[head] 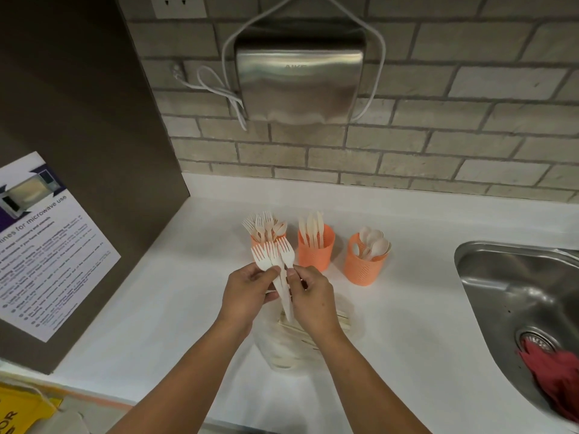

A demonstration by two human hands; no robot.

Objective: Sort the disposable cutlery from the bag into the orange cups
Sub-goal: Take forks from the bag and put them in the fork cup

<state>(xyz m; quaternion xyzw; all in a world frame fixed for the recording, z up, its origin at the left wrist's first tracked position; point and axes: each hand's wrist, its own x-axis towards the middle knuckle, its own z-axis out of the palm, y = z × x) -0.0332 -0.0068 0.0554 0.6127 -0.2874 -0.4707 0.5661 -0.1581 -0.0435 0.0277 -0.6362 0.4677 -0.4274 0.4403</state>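
Note:
Three orange mesh cups stand in a row on the white counter. The left cup point(254, 241) holds forks, the middle cup point(315, 252) holds knives, the right cup point(362, 267) holds spoons. My left hand point(247, 292) and my right hand point(310, 294) together grip a small bunch of white plastic forks point(274, 258), tines up, just in front of the left cup. Under my hands lies a clear plastic bag point(282, 352) with more cutlery in it, partly hidden by my forearms.
A steel sink point(501, 277) with a red cloth point(554, 377) in it lies at the right. A brown cabinet side with a microwave notice point(47, 245) stands at the left. A hand dryer point(299, 79) hangs on the brick wall behind.

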